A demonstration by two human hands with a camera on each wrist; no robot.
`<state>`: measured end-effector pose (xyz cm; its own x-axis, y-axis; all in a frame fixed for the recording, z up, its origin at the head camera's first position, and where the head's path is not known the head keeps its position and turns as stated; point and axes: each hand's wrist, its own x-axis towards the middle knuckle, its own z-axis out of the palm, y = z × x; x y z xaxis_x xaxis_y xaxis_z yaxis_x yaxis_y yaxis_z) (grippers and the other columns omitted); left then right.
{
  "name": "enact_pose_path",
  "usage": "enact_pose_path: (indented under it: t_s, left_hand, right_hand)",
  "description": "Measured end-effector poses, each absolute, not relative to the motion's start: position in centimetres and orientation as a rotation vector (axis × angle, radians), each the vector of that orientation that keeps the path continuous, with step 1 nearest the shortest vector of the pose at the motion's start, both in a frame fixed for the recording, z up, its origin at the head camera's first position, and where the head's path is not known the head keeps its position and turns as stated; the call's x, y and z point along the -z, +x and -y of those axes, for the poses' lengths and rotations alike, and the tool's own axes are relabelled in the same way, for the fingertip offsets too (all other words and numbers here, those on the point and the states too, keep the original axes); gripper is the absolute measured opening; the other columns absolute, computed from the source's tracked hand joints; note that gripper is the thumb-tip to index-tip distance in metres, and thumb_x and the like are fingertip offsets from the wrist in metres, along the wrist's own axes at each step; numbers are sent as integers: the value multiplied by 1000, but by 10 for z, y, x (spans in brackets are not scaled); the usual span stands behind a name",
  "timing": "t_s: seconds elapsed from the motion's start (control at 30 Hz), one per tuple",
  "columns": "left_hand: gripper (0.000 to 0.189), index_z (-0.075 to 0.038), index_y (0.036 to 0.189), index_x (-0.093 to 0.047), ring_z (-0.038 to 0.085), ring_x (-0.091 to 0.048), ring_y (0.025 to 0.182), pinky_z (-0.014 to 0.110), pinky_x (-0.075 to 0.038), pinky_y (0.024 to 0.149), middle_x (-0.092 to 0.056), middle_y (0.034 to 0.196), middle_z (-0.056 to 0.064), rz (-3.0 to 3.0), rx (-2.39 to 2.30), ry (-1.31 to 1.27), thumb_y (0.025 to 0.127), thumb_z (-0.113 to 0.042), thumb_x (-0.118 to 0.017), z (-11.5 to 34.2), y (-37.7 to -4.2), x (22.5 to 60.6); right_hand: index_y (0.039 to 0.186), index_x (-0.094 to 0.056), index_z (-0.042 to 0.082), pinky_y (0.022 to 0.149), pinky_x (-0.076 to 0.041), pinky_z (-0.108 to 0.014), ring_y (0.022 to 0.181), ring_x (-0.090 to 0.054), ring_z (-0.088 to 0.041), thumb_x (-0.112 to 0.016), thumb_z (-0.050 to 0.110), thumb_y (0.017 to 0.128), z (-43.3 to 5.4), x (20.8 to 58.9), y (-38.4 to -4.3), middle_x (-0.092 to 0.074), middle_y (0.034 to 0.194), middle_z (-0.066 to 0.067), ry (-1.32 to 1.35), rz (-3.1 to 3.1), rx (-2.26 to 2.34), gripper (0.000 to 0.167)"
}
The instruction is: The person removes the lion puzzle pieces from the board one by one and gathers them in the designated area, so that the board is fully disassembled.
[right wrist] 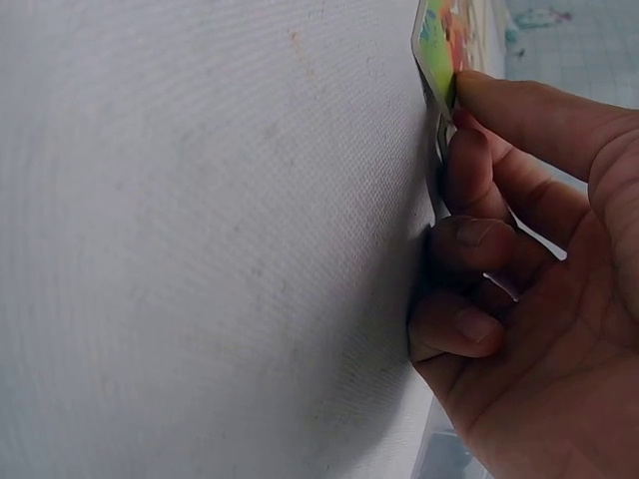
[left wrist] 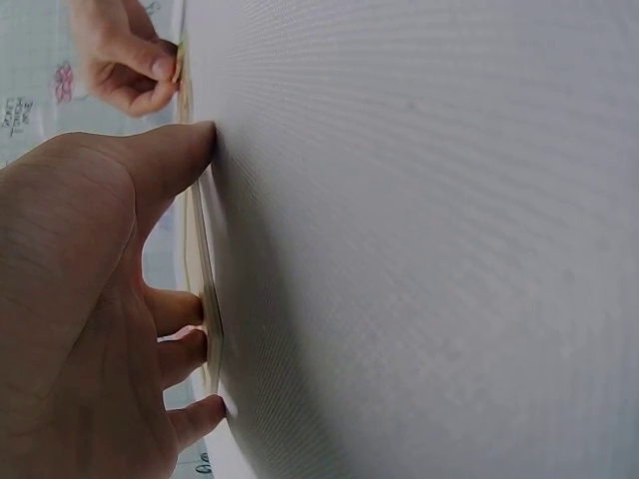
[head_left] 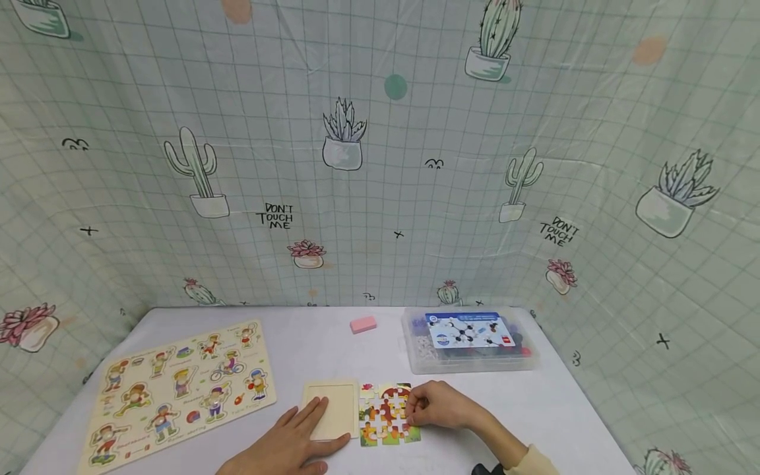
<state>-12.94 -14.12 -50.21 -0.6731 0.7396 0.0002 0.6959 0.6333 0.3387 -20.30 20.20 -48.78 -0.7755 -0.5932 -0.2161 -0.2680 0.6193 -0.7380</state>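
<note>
My left hand (head_left: 291, 439) rests on a shallow square wooden puzzle tray (head_left: 341, 417), fingers stretched over its left side and thumb at its lower edge. In the left wrist view the fingertips touch the rim. Just right of the tray lies a colourful jigsaw (head_left: 387, 415), its pieces set in a square with some gaps between them. At the jigsaw's right edge, my right hand (head_left: 442, 406) pinches a puzzle piece (left wrist: 179, 62) between thumb and forefinger. Its other fingers are curled against the table in the right wrist view. The fingers cover most of that piece.
A wooden board with sports figures (head_left: 184, 389) lies at the left. A pink eraser (head_left: 363, 324) sits behind the jigsaw. At the back right stands a clear plastic case (head_left: 469, 340) with a molecule-picture label. A cactus-print curtain (head_left: 380, 198) hangs behind the white table (head_left: 315, 343).
</note>
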Motion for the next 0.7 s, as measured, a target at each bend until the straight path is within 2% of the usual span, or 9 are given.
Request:
enact_pose_path:
  t_s: [0.37, 0.57, 0.7]
  left_hand:
    - [48, -39, 152, -45, 52, -34, 141, 71, -37, 99, -32, 156, 32, -2693, -507, 1208, 104, -47, -46, 139, -129, 502]
    - [54, -36, 154, -42, 50, -36, 141, 69, -39, 99, -34, 156, 30, -2714, -446, 1203, 103, -53, -45, 139, -126, 501]
    - [58, -35, 156, -39, 47, -35, 143, 67, -39, 101, -33, 158, 28, -2712, -428, 1173, 101, -54, -49, 140, -127, 499]
  right_hand:
    - [84, -71, 19, 61, -41, -20, 63, -50, -2, -75, 19, 89, -207, 491, -202, -62, 71, 11, -680, -2412, 1015, 7]
    - [86, -73, 18, 63, -42, -21, 64, -52, -3, -73, 22, 92, -209, 493, -200, -65, 72, 10, -664, -2392, 1033, 7]
    - [87, -73, 17, 65, -43, -22, 68, -54, -4, -69, 19, 93, -209, 491, -202, -69, 78, 8, -664, -2388, 1057, 8]
